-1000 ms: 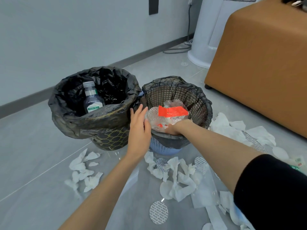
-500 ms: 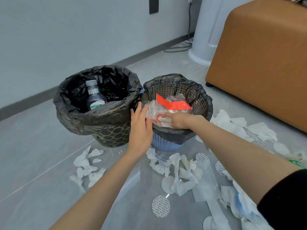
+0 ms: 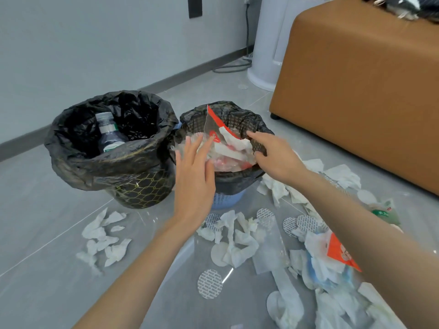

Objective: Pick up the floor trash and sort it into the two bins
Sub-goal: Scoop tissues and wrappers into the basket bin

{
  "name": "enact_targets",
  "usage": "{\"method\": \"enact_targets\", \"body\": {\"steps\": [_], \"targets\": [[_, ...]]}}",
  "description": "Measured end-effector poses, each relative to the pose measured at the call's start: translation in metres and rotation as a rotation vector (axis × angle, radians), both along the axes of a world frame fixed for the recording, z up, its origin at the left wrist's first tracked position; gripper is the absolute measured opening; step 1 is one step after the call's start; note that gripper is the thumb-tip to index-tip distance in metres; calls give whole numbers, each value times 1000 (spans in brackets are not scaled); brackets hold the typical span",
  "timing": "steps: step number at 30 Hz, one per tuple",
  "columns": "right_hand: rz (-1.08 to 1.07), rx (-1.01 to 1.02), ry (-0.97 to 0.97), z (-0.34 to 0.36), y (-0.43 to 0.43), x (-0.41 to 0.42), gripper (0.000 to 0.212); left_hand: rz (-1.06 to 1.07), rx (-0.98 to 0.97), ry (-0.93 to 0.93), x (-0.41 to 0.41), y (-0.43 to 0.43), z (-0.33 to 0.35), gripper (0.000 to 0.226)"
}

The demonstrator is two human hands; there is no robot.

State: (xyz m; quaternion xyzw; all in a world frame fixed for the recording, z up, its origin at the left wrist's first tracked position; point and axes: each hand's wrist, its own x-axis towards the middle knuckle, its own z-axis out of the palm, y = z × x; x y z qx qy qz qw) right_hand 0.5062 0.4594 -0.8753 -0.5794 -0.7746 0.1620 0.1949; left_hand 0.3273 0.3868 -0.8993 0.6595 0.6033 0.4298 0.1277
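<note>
Right hand (image 3: 278, 159) released wrappers (image 3: 231, 148) into mesh bin (image 3: 234, 184); left hand (image 3: 194, 173) touching them; grips wide; bottle (image 3: 109, 135) in black bin (image 3: 128, 167).

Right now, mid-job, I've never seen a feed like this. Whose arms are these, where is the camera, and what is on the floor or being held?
There is no machine. These are a person's bare arms, filmed by one camera worn on their head and looking down. The left hand, fingers straight, touches the plastic wrappers piled in the mesh bin. The right hand reaches over that bin's right rim; I cannot tell whether it grips anything. The black-bagged bin beside it holds a bottle. On the floor lie white tissues, round patterned discs and a red wrapper.
</note>
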Motion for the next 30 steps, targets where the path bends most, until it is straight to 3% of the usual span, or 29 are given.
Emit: {"method": "enact_targets", "body": {"steps": [5, 12, 14, 18, 20, 23, 27, 30], "targets": [[-225, 0, 160, -11, -47, 53, 45, -163, 98, 41, 38, -9, 10, 40], [-440, -315, 92, -70, -118, 131, 39, -399, 12, 85, 90, -32, -14, 40], [-416, -468, -24, -94, -133, 146, 45, -424, -50, 76, 96, -36, -25, 39], [-341, -774, -219, -139, -164, 152, 83, -467, -189, 105, 102, -43, -56, 40], [-352, -743, -309, -155, -173, 147, 91, -476, -287, 151, 101, -44, -77, 42], [-363, -605, -413, -164, -182, 142, 81, -468, -483, 344, 88, -43, -117, 52], [-386, -454, -316, -170, -195, 151, 58, -401, -845, 556, 61, -42, -156, 76], [-316, -441, -352, -170, -204, 154, 56, -387, -936, 606, 50, -50, -167, 84]]}}
